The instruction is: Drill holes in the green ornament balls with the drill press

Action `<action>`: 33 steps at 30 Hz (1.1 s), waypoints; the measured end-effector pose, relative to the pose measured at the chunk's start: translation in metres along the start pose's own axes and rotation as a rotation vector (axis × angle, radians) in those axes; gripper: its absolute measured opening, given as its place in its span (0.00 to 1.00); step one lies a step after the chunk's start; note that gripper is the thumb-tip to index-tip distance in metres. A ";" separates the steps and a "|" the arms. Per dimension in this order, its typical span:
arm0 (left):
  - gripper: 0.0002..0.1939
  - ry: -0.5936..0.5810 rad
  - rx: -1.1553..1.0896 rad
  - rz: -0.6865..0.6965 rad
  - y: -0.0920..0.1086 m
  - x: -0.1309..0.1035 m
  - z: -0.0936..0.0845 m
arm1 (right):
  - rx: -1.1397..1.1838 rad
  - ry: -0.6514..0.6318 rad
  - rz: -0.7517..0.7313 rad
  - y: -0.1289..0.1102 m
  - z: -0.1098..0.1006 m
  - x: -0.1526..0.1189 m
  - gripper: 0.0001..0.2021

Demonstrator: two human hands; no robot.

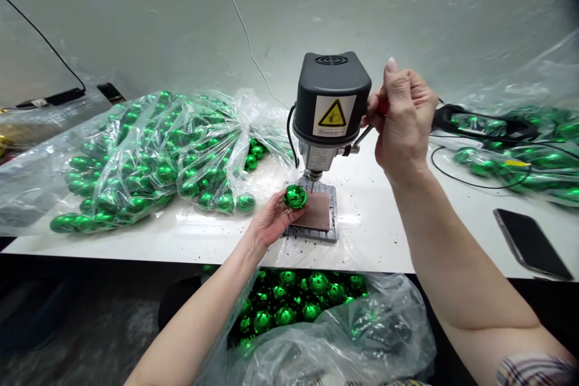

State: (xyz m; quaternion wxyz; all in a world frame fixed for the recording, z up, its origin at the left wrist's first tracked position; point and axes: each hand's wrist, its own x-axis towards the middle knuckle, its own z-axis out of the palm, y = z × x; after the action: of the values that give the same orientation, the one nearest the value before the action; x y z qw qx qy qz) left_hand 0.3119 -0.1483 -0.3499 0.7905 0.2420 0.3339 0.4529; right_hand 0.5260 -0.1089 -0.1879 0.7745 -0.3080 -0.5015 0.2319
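Note:
My left hand [274,217] holds a shiny green ball [295,197] in its fingertips, beside the bit of a small bench drill press [333,93]. The ball is just left of the bit, over a brown board [319,211] lying on the grey slotted base [333,233]. My right hand [402,111] is closed around the feed lever [365,134] at the right side of the drill head. Its fingers hide most of the lever's grip. A yellow warning label faces me on the dark motor housing.
Clear bags of green balls lie on the table [190,247] at left [136,163] and right [543,157]. Below the front edge, an open bag [389,313] holds more balls. A phone [532,241] rests at right. Dark specks surround the drill base; cables run behind it.

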 end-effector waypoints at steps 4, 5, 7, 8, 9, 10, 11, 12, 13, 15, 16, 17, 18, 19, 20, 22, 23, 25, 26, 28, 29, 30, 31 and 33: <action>0.14 0.028 0.014 0.046 -0.005 0.001 -0.001 | -0.042 -0.066 0.006 0.009 -0.005 0.007 0.23; 0.15 0.030 0.042 0.057 -0.007 0.002 -0.002 | -0.045 -0.074 0.001 0.011 -0.006 0.009 0.24; 0.15 0.031 0.104 0.073 -0.010 0.004 -0.003 | -0.047 -0.086 -0.010 0.014 -0.008 0.010 0.24; 0.16 0.037 0.130 0.086 -0.012 0.006 -0.004 | -0.047 -0.091 -0.015 0.014 -0.008 0.010 0.24; 0.17 0.047 0.155 0.109 -0.014 0.008 -0.005 | -0.048 -0.096 -0.018 0.014 -0.008 0.010 0.24; 0.19 0.061 0.182 0.143 -0.016 0.010 -0.005 | -0.051 -0.098 -0.020 0.014 -0.008 0.009 0.25; 0.21 0.074 0.212 0.183 -0.018 0.013 -0.006 | -0.054 -0.098 -0.020 0.014 -0.007 0.009 0.25; 0.24 0.087 0.247 0.226 -0.020 0.016 -0.007 | -0.058 -0.095 -0.019 0.013 -0.006 0.008 0.25; 0.26 0.094 0.285 0.269 -0.022 0.019 -0.007 | -0.059 -0.085 -0.016 0.012 -0.005 0.008 0.24; 0.29 0.096 0.381 0.343 -0.025 0.025 -0.008 | -0.047 -0.049 -0.011 0.010 -0.003 0.007 0.24; 0.29 0.094 0.434 0.372 -0.026 0.028 -0.009 | -0.040 -0.037 -0.009 0.010 -0.003 0.007 0.24; 0.29 0.088 0.487 0.396 -0.027 0.030 -0.009 | -0.035 -0.033 -0.007 0.009 -0.002 0.007 0.24; 0.29 0.079 0.537 0.414 -0.028 0.032 -0.009 | -0.034 -0.037 -0.005 0.009 -0.002 0.007 0.24; 0.28 0.066 0.580 0.428 -0.030 0.034 -0.010 | -0.037 -0.047 -0.006 0.009 -0.002 0.007 0.24; 0.28 0.054 0.617 0.439 -0.031 0.036 -0.010 | -0.042 -0.060 -0.007 0.009 -0.003 0.007 0.25; 0.29 0.041 0.670 0.457 -0.036 0.039 -0.012 | -0.042 -0.069 -0.012 0.009 -0.002 0.007 0.25; 0.30 0.044 0.691 0.469 -0.038 0.040 -0.012 | -0.034 -0.065 -0.015 0.008 -0.002 0.007 0.25; 0.31 0.059 0.723 0.495 -0.043 0.041 -0.012 | -0.009 -0.043 -0.015 0.007 -0.001 0.007 0.25; 0.31 0.066 0.730 0.506 -0.045 0.042 -0.012 | 0.001 -0.028 -0.010 0.006 0.000 0.007 0.25; 0.30 0.075 0.736 0.520 -0.049 0.042 -0.011 | 0.006 -0.003 0.007 0.004 0.002 0.006 0.24; 0.30 0.082 0.734 0.523 -0.050 0.042 -0.009 | 0.004 0.007 0.012 0.003 0.003 0.006 0.24; 0.29 0.091 0.729 0.526 -0.052 0.041 -0.008 | 0.005 0.013 0.016 0.002 0.004 0.006 0.23; 0.29 0.103 0.725 0.529 -0.052 0.041 -0.007 | 0.011 0.019 0.018 0.001 0.004 0.005 0.23; 0.28 0.122 0.728 0.534 -0.053 0.041 -0.005 | 0.030 0.029 0.016 0.000 0.005 0.005 0.22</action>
State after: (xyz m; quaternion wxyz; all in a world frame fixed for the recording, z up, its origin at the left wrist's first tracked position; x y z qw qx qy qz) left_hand 0.3530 -0.1366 -0.4020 0.4882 0.5546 0.4432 0.5076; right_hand 0.5234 -0.1040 -0.1832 0.7845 -0.3036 -0.4841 0.2410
